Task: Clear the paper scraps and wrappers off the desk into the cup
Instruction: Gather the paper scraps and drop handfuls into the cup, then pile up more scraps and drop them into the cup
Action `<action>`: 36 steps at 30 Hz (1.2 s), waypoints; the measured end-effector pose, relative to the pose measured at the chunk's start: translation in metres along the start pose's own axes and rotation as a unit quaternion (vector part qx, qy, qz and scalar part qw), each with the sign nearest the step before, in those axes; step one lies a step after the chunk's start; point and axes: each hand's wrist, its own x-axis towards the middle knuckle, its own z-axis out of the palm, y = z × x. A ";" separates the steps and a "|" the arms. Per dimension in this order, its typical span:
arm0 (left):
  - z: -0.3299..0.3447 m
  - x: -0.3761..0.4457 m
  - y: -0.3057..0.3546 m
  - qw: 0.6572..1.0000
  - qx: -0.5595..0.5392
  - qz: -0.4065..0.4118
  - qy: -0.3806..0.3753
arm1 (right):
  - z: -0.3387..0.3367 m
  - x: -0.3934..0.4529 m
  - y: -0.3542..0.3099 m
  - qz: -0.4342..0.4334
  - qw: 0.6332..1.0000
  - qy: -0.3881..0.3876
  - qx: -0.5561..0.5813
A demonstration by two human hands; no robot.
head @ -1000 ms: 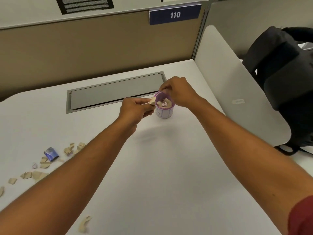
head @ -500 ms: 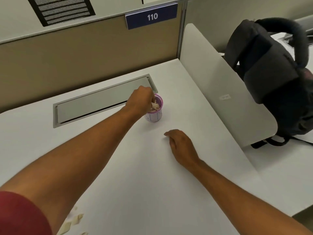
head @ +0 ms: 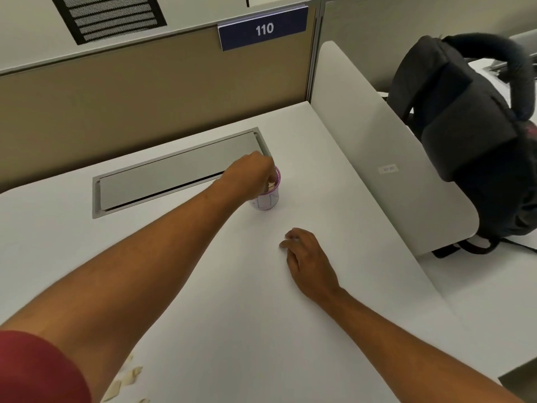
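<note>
Meanwhile, the left hand (head: 250,175) bunches its fingertips into the cup (head: 268,196), apparently pressing scraps down, the right hand (head: 308,260) rests slack and empty, and leftover paper scraps (head: 128,379) lie nearest the left elbow on the desk (head: 232,315).

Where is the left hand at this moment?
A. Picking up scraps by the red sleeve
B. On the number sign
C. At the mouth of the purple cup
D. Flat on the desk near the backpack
C: the left hand has its fingers at the rim of the purple cup, over the scraps inside.
</note>
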 end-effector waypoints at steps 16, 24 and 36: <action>0.064 -0.189 -0.083 0.944 -0.194 -0.100 0.247 | 0.019 -0.001 -0.044 -0.035 0.998 -0.051 -0.021; 0.159 -0.352 -0.146 0.910 -0.159 -0.209 0.321 | 0.093 -0.026 -0.152 -0.132 0.969 -0.207 0.011; 0.225 -0.459 -0.219 0.940 -0.112 -0.320 0.050 | 0.178 -0.081 -0.256 -0.170 0.934 -0.274 -0.153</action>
